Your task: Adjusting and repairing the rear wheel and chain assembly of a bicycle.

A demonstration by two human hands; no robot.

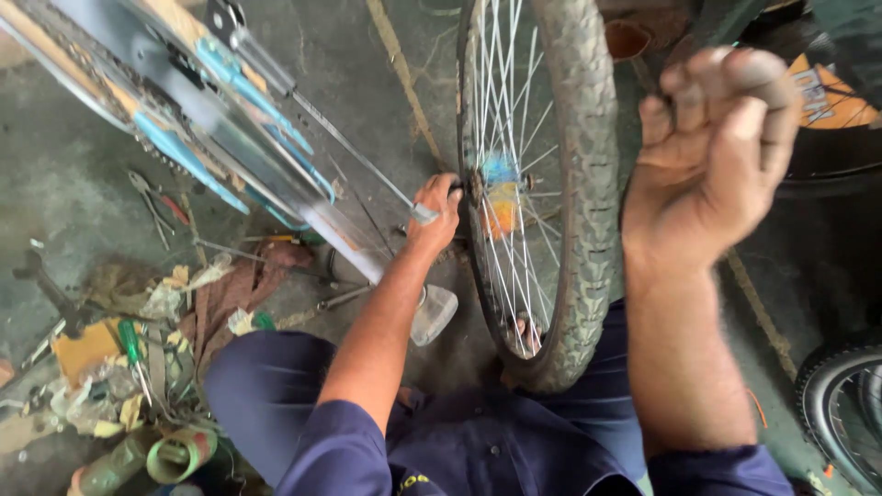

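Right hand (712,156) raised, fist perhaps closed — left hand (436,213) at wheel hub (480,184).

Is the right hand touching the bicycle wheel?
No: the right hand is raised clear of the wheel; only the left hand reaches its hub.

An orange panel (827,96) with white lettering sits at upper right, partly hidden behind the raised hand. A yellowish cardboard piece (84,349) lies among floor clutter at left.

Soft, even daylight, no hard shadows; the raised right hand (712,138) at two o'clock is motion-blurred; the bicycle frame (211,110) at ten o'clock smears.
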